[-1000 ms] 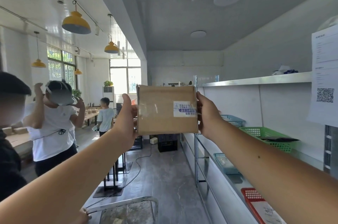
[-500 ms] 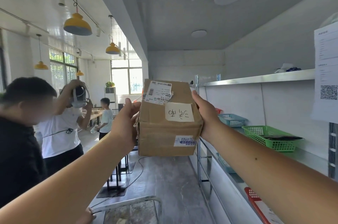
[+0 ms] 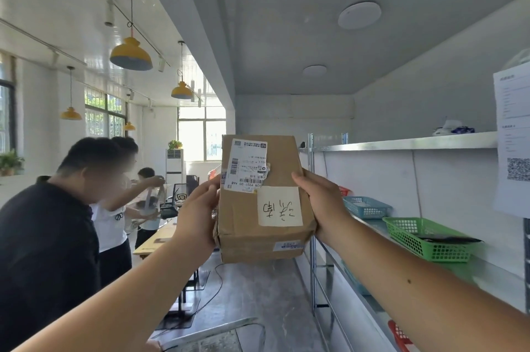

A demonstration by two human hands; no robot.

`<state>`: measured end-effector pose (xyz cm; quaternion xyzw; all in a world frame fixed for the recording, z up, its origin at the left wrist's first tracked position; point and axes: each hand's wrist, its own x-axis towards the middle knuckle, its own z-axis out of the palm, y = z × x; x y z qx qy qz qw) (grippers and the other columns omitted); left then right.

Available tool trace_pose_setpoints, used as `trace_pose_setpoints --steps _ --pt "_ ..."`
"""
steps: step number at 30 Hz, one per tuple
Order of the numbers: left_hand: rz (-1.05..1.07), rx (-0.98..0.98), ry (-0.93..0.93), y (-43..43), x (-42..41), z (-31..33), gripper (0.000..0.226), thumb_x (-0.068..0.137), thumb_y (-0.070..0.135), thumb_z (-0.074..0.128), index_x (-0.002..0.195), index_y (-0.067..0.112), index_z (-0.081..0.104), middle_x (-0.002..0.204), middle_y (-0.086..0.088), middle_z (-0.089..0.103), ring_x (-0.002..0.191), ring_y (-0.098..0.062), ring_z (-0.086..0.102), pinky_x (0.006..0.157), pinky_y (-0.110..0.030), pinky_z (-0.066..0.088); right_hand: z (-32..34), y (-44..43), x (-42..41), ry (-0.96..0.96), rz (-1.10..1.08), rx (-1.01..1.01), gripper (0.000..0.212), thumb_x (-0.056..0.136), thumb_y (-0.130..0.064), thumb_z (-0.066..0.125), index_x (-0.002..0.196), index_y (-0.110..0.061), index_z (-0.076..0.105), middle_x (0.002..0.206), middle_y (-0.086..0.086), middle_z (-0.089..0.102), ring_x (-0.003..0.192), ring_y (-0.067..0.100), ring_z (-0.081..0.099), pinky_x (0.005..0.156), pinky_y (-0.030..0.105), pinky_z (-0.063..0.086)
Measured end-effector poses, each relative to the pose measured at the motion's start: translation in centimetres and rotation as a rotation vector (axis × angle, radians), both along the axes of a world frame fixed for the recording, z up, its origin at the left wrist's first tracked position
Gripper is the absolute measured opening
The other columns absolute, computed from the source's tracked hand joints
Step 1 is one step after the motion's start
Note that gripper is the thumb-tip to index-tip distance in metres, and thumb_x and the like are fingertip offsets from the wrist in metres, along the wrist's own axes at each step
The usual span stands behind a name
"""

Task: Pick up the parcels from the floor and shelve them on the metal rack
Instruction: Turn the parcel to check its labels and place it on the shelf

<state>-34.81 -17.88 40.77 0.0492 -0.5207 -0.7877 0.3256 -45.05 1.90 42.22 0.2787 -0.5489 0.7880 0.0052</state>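
Note:
A brown cardboard parcel is held up at chest height in front of me, its top face tipped towards me. A printed shipping label and a white handwritten sticker are on that face. My left hand grips its left side and my right hand grips its right side. The metal rack runs along the wall on the right, its upper shelf level with the top of the parcel. The parcel is left of the rack and not touching it.
On the rack's middle shelf stand a green basket and a blue basket; a red basket sits lower. A paper sheet hangs at right. Three people stand on the left. A chair back is below.
The parcel has tipped so its labelled top face now turns towards me, and it has dropped a little lower. The person in black has moved closer on the left.

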Motion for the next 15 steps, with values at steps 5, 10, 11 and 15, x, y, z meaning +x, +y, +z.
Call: trace_pose_setpoints --steps 5,10,11,15 --pt "0.03 -0.076 -0.007 0.7 0.3 0.5 0.025 0.108 0.01 0.061 0.117 0.025 0.08 0.124 -0.01 0.082 0.127 -0.036 0.072 0.112 -0.068 0.052 -0.6 -0.2 0.1 0.068 0.051 0.049 0.037 0.102 -0.02 0.066 0.135 -0.037 0.071 0.115 -0.001 0.083 0.105 0.023 0.079 0.089 0.043 0.063" --pt "0.091 -0.138 0.0 0.7 0.2 0.8 0.024 0.107 0.009 0.062 0.116 0.026 0.077 0.117 -0.003 0.083 0.105 -0.029 0.075 0.064 -0.034 0.064 -1.5 -0.5 -0.6 0.138 0.045 0.198 0.056 0.103 -0.033 0.065 0.151 -0.056 0.047 0.125 -0.012 0.079 0.113 0.016 0.076 0.086 0.04 0.063" --pt "0.099 -0.173 0.012 0.5 0.1 0.9 0.024 0.106 0.009 0.063 0.117 0.026 0.077 0.118 -0.002 0.083 0.111 -0.03 0.074 0.067 -0.032 0.06 -1.6 -0.5 -0.7 0.148 0.045 0.225 0.061 0.103 -0.035 0.065 0.153 -0.058 0.041 0.128 -0.013 0.077 0.112 0.014 0.076 0.084 0.039 0.064" --pt "0.107 -0.238 0.054 -0.2 -0.6 1.3 0.037 0.109 0.005 0.057 0.139 0.024 0.067 0.134 0.002 0.077 0.116 -0.022 0.07 0.081 -0.033 0.054 -2.0 -1.0 -0.8 0.144 0.091 0.218 0.066 0.105 -0.035 0.063 0.158 -0.058 0.03 0.143 -0.01 0.068 0.124 0.019 0.071 0.088 0.043 0.064"
